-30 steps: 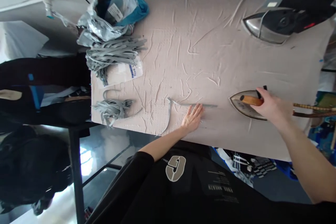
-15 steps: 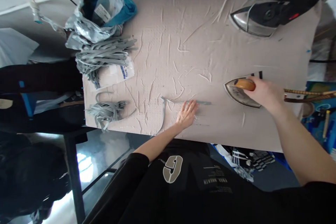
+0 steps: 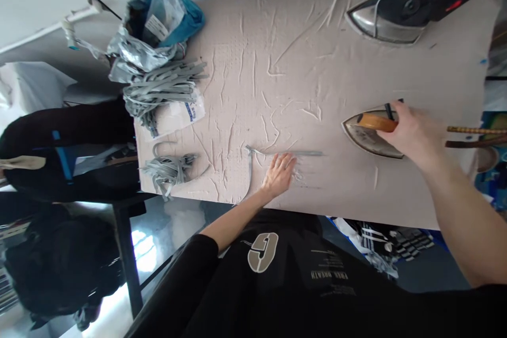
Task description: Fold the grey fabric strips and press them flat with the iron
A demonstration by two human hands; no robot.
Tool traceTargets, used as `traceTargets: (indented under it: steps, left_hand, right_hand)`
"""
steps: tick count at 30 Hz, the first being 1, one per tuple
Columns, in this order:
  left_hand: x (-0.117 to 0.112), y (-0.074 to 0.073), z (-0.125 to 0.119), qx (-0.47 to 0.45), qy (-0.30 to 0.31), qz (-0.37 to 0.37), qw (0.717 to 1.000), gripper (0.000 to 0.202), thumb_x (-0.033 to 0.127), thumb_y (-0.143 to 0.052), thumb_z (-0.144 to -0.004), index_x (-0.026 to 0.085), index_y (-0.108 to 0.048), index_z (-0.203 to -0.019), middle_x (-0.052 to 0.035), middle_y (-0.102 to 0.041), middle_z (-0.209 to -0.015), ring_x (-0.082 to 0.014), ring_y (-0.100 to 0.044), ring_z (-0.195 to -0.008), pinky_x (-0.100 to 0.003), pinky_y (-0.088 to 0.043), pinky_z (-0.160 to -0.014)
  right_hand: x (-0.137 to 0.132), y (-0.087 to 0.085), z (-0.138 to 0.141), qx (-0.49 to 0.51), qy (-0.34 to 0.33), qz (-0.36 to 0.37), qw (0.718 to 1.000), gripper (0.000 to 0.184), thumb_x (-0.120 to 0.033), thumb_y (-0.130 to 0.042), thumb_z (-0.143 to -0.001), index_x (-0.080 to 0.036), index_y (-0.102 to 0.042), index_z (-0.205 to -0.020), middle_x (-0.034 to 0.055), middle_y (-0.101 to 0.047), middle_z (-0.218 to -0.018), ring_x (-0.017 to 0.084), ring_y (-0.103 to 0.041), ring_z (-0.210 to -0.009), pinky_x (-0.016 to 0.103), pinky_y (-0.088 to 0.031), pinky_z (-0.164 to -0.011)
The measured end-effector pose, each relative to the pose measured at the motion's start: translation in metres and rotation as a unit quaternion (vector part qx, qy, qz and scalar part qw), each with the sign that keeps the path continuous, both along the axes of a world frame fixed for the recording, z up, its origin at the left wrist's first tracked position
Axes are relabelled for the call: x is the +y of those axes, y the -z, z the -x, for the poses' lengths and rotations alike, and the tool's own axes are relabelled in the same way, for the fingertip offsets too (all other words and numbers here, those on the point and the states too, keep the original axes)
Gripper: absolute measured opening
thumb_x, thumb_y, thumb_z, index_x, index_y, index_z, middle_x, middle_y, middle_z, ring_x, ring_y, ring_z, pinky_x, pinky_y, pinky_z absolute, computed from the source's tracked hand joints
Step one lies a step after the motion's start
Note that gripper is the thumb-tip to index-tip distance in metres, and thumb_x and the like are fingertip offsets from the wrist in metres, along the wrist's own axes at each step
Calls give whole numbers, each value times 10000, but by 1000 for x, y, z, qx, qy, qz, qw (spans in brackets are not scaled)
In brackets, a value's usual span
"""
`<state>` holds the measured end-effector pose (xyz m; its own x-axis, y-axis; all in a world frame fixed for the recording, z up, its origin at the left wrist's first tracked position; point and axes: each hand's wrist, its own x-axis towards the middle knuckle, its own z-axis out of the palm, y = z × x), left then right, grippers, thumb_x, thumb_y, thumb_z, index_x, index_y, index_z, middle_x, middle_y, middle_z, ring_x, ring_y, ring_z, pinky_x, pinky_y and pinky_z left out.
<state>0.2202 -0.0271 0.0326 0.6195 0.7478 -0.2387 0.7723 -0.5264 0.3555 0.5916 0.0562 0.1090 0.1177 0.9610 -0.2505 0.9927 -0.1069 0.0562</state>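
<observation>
My right hand (image 3: 418,132) is wrapped round the wooden handle of an iron (image 3: 370,140), which rests on the cloth-covered table with its tip pointing left. My left hand (image 3: 279,173) lies on the cloth with its fingers apart and slightly bent, fingertips at the lower edge of a narrow grey fabric strip (image 3: 311,153). That strip runs sideways across the cloth, and at its left end a grey length bends down toward the table's near edge. Whether my left fingertips press on the strip is hard to make out.
A second iron (image 3: 386,18) stands at the far right. On the left lie a bundle of grey strips (image 3: 158,84), a smaller tangled heap (image 3: 168,169) and a blue and silver plastic bag (image 3: 174,16). Wrinkles cross the table cover (image 3: 293,90). Striped cloth (image 3: 392,240) sits below the near edge.
The view has shifted slightly. My left fingers have drawn back a little toward me and bent more. My right hand keeps its hold on the iron, which has barely moved.
</observation>
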Motion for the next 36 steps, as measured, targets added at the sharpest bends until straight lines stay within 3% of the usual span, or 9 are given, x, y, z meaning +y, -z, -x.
traceTargets:
  steps: [5, 7, 10, 16, 20, 23, 28, 33, 36]
  left_hand:
    - [20, -16, 80, -32, -172, -38, 984, 357, 126, -462, -944, 195, -630, -1251, -137, -643, -1291, -258, -580, -1244, -462, -473, -1086]
    - [37, -17, 107, -63, -200, -64, 976, 276, 156, -458, -975, 187, -647, -1173, -129, -666, -1175, -240, -609, -1137, -421, -509, -1016]
    - [59, -7, 124, -104, -172, -56, 978, 181, 212, -488, -994, 195, -653, -1067, -100, -668, -1044, -219, -615, -1028, -378, -529, -940]
    - [72, 24, 118, -131, -128, 13, 983, 110, 229, -533, -985, 210, -634, -947, -53, -645, -934, -189, -627, -923, -322, -529, -856]
    - [67, 34, 117, -143, -168, -12, 975, 122, 253, -545, -994, 211, -633, -921, -44, -637, -921, -175, -622, -879, -297, -525, -818]
    - [62, 41, 115, -139, -190, -38, 971, 114, 263, -554, -995, 211, -635, -935, -49, -638, -932, -177, -622, -880, -296, -521, -803]
    - [59, 47, 115, -147, -199, -80, 966, 88, 258, -572, -986, 214, -636, -946, -57, -625, -938, -186, -624, -887, -315, -513, -823]
    - [53, 29, 99, -192, -218, -110, 951, 165, 172, -534, -966, 199, -644, -1085, -89, -588, -1030, -202, -611, -937, -348, -518, -845]
    - [42, 14, 65, -195, -137, -119, 964, 270, 120, -517, -923, 218, -646, -1139, -88, -608, -1046, -227, -599, -983, -388, -503, -884]
  right_hand:
    - [-30, -3, 62, 91, -118, -121, 981, 441, -441, -502, -990, -144, -646, -1283, 210, -644, -1252, 342, -551, -1176, 467, -390, -970]
    - [-46, 12, 102, 194, -207, -77, 956, 328, -373, -499, -997, -177, -690, -1178, 158, -679, -1156, 285, -582, -1108, 430, -422, -996]
    - [-62, 48, 151, 207, -239, -38, 948, 316, -354, -553, -970, -189, -684, -1205, 143, -671, -1171, 290, -585, -1075, 431, -460, -929]
    - [-63, 90, 158, 164, -230, -8, 959, 260, -235, -458, -1004, -196, -710, -1053, 129, -675, -1130, 270, -570, -1002, 428, -454, -887]
    - [-51, 87, 138, 233, -186, 19, 954, 274, -272, -451, -1012, -197, -693, -909, 109, -695, -986, 254, -592, -961, 402, -465, -896]
    - [-43, 83, 129, 318, -84, 98, 939, 215, -329, -512, -979, -218, -676, -895, 59, -711, -885, 206, -629, -827, 338, -477, -769]
    - [-36, 74, 129, 195, 25, 177, 964, 215, -407, -572, -929, -240, -695, -872, 28, -706, -749, 186, -583, -639, 312, -364, -586]
    - [-51, 54, 137, 83, -14, 26, 996, 290, -381, -463, -987, -219, -702, -1013, 109, -731, -1017, 274, -661, -962, 395, -483, -791]
    - [-77, 54, 143, 143, -82, -34, 986, 346, -320, -375, -1020, -223, -696, -1105, 109, -719, -1185, 260, -642, -1152, 432, -477, -1015]
